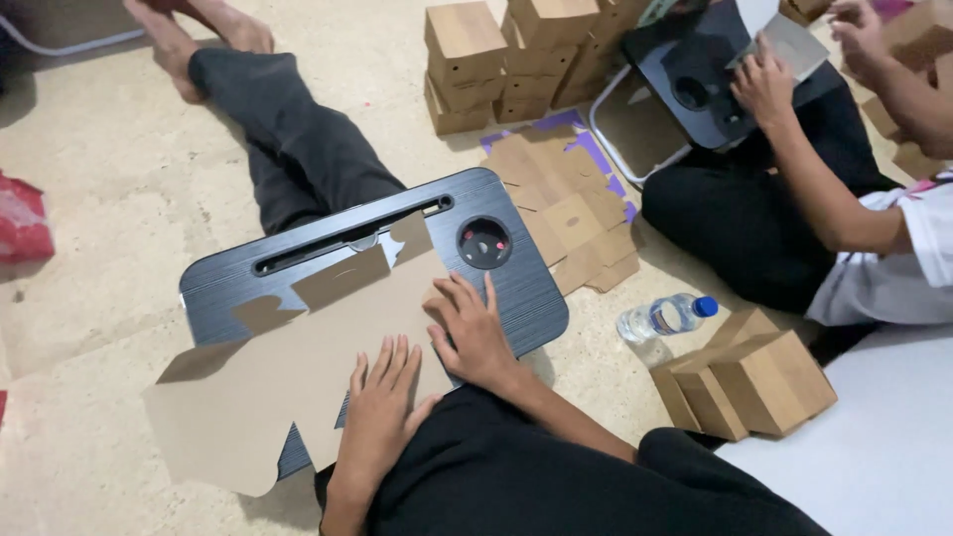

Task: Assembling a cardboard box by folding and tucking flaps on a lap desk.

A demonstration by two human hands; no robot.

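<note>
- Cardboard blank (298, 367), flat and die-cut, lies across the dark lap tray (516, 288), hanging off the tray's near-left corner over the floor (99, 199).
- Left hand (382, 402) lies flat on the blank near the tray's near edge, fingers spread, pinning it rather than closing on anything.
- Right hand (472, 333) sits on the blank's right edge with fingers bent down onto it, pressing, not wrapped around it.
- My take on doing this bit well: keep the left palm heavy so the sheet can't slide, and run the right fingertips along the score line so the crease comes out straight. That big overhang looks like it could tip the sheet, so I'd pull more of it onto the tray.
- Count: one blank under the hands, one round cup hole (484, 241) in the tray, one water bottle (665, 318) on the floor just beyond the tray's right corner.
- Finished boxes: roughly six stacked by the far side (516, 60), about three more near right (749, 382). The stacks overlap, so it's hard to be exact.
- Loose pile of flat blanks (566, 199) on the floor past the tray's far-right corner. Can't count those.
- Another person (794, 208) works on a second tray (695, 89).
</note>
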